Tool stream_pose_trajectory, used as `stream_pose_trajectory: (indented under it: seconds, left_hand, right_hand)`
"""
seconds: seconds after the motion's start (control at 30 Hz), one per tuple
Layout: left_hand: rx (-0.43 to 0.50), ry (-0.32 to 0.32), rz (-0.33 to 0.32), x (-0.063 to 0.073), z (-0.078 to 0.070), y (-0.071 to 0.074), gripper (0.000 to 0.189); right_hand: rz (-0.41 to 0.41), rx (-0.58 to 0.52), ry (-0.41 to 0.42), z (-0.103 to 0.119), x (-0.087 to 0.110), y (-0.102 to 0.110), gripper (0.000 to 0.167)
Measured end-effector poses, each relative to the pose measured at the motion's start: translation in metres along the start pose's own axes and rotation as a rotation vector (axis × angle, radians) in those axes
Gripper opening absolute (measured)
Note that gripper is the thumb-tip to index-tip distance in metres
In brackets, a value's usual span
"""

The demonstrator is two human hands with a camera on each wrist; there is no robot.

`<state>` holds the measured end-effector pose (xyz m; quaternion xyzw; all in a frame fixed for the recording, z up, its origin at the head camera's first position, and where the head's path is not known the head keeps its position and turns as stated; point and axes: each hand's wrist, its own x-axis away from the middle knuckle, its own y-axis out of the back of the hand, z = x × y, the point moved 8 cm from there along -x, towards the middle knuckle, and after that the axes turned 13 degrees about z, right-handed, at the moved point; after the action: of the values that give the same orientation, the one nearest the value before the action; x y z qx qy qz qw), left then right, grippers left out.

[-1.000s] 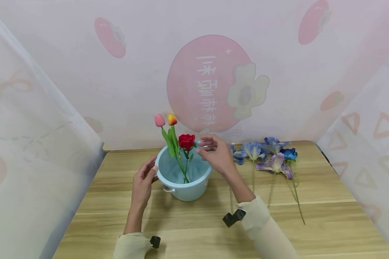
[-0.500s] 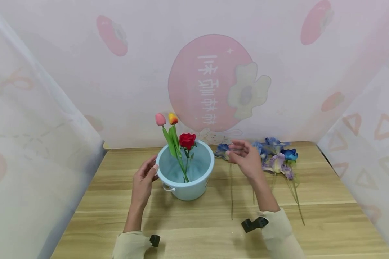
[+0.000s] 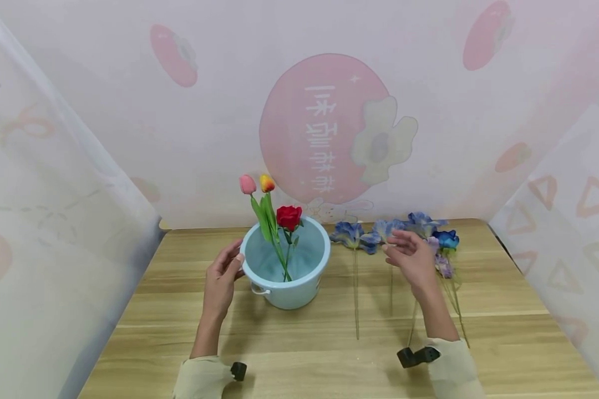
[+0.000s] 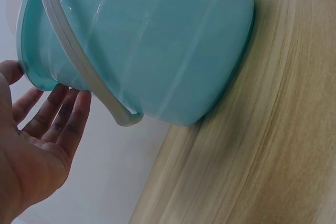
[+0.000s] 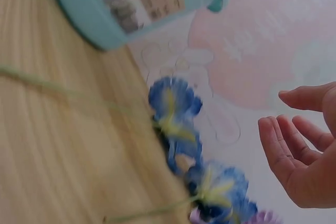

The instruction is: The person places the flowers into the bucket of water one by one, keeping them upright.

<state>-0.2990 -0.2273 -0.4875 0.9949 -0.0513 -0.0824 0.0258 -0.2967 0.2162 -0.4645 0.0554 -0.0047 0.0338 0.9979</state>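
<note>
A light blue bucket (image 3: 299,293) stands upright on the table, holding a pink tulip (image 3: 247,184), a yellow-orange tulip (image 3: 267,183) and a red rose (image 3: 289,218). My left hand (image 3: 219,282) grips its rim at the left, thumb over the edge and fingers against the outer wall, as the left wrist view shows. Over the flowers on the right hovers my right hand (image 3: 413,260), fingers loosely bent and holding nothing. Around it lie a blue iris (image 3: 354,237), a second blue iris (image 3: 386,228) and a purple iris (image 3: 443,266), partly hidden by the hand.
Farther right lie another blue iris (image 3: 423,223) and a blue rose (image 3: 446,239), stems toward the front. The wooden table (image 3: 299,354) ends at a printed cloth backdrop (image 3: 219,127). A white handle (image 4: 86,69) hangs on the bucket's side.
My right hand has moved away from beside the red rose, rightward past the first blue iris to the other flowers. The left hand and bucket have stayed in place.
</note>
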Motion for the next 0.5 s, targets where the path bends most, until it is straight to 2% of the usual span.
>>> stream_pose_trajectory:
  seconds: [0.23, 0.5]
  left_hand:
    - [-0.007, -0.008, 0.002, 0.0, -0.001, -0.001, 0.043]
    - [-0.02, -0.005, -0.005, 0.0, 0.0, -0.001, 0.044]
  right_hand:
    - [-0.027, -0.019, -0.058, -0.025, 0.006, 0.02, 0.055]
    - [-0.028, 0.011, -0.115, -0.047, 0.0, 0.031, 0.057]
